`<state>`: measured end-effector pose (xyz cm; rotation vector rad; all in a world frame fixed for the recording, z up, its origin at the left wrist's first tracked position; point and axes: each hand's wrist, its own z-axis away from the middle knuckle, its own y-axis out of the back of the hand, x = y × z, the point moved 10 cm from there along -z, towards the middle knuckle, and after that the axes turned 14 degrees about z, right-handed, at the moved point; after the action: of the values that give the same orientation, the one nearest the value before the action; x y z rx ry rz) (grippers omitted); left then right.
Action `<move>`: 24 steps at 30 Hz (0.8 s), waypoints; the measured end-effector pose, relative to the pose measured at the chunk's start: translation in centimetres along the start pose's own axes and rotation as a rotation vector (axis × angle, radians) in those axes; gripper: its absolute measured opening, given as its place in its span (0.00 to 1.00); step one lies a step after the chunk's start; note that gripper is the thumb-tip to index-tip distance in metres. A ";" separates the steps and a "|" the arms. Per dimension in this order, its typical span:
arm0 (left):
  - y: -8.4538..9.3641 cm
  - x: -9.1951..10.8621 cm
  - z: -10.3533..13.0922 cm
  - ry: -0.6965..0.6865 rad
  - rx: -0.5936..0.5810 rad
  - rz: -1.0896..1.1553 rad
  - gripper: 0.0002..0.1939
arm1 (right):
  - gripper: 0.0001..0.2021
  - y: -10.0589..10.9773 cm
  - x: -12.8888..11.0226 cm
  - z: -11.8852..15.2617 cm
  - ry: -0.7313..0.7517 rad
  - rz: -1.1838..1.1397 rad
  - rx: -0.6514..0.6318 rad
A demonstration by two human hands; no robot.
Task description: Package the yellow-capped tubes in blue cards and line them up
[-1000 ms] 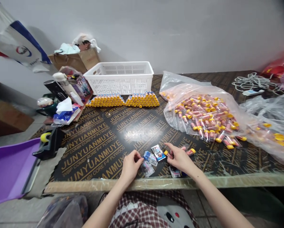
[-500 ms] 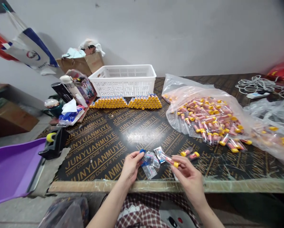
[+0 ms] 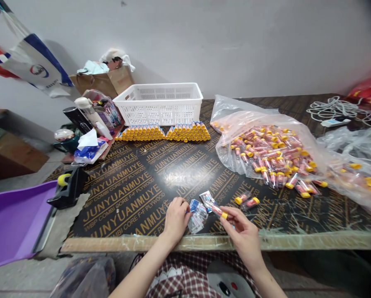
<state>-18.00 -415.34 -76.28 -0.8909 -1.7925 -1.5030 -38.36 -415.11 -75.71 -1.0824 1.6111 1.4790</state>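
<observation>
Near the front edge of the dark printed table, my right hand [image 3: 239, 227] pinches a clear tube [image 3: 215, 208] with a yellow cap and pink-red contents. My left hand [image 3: 177, 216] is closed at the left side of a small pile of clear and blue packets [image 3: 198, 217]; what its fingertips hold is too small to make out. A small printed packet [image 3: 205, 197] lies just behind the tube's far end. Two yellow-capped tubes [image 3: 252, 202] rest on the table to the right of my right hand.
Many similar tubes [image 3: 272, 155] spill from a plastic bag at the right. Stacked yellow-ended tubes [image 3: 188, 132] line the front of a white basket [image 3: 162, 111]. A tape dispenser [image 3: 68, 188] and purple dustpan [image 3: 18, 219] are at the left.
My left hand has curled its fingers more and shifted a little over the packets. The tube in my right hand has moved slightly left. The view has shifted a little.
</observation>
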 end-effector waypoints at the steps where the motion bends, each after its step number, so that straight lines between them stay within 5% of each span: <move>1: 0.3 0.0 0.0 0.016 0.017 0.068 0.05 | 0.11 0.0 0.0 0.0 -0.004 -0.003 0.005; 7: 0.7 -3.9 0.0 0.455 0.217 0.867 0.13 | 0.11 -0.3 -0.6 0.2 0.007 -0.090 0.024; 11: 0.2 -4.7 0.3 0.612 0.317 1.196 0.18 | 0.10 -0.6 -1.7 0.5 0.045 -0.090 0.038; 24: 1.6 -5.3 1.2 0.601 0.504 1.138 0.21 | 0.12 -1.6 -3.4 1.5 0.162 0.058 0.007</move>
<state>-13.76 -414.52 -79.84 -0.8261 -0.8382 -0.4498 -35.60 -413.17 -73.53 -1.1861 1.7714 1.4530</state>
